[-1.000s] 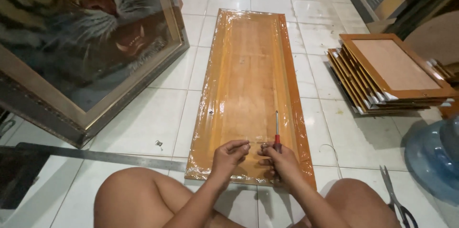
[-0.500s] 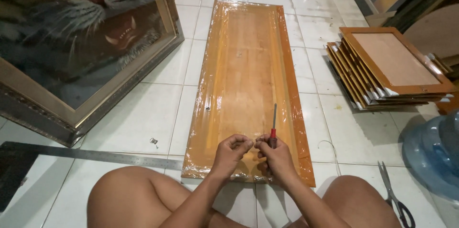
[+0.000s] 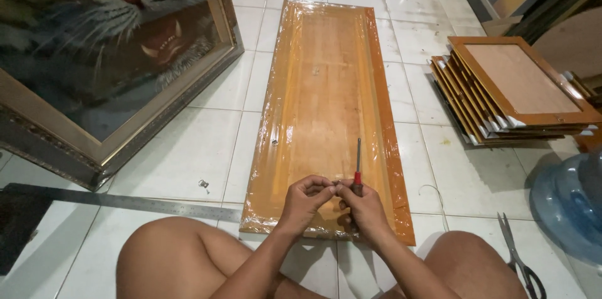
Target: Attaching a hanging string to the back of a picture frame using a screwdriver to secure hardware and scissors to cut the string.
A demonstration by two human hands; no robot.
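Observation:
A long wooden frame (image 3: 326, 85), back side up and wrapped in clear plastic, lies on the white tiled floor in front of me. My right hand (image 3: 365, 211) grips a red-handled screwdriver (image 3: 358, 168) with its shaft pointing away from me. My left hand (image 3: 305, 202) pinches a small metal piece against my right hand's fingers, just over the frame's near end. A small metal hanger (image 3: 274, 143) sits on the frame's left rail. My bare knees flank the near end.
A large framed tiger picture (image 3: 100, 54) leans at the left. A steel ruler (image 3: 125, 202) and a small metal fitting (image 3: 203, 184) lie on the tiles. A stack of wooden frames (image 3: 514, 89), scissors (image 3: 517, 261) and a blue water jug (image 3: 574, 211) are at the right.
The view has shifted slightly. My hands stay together over the frame's near end, and the screwdriver now points straight away from me.

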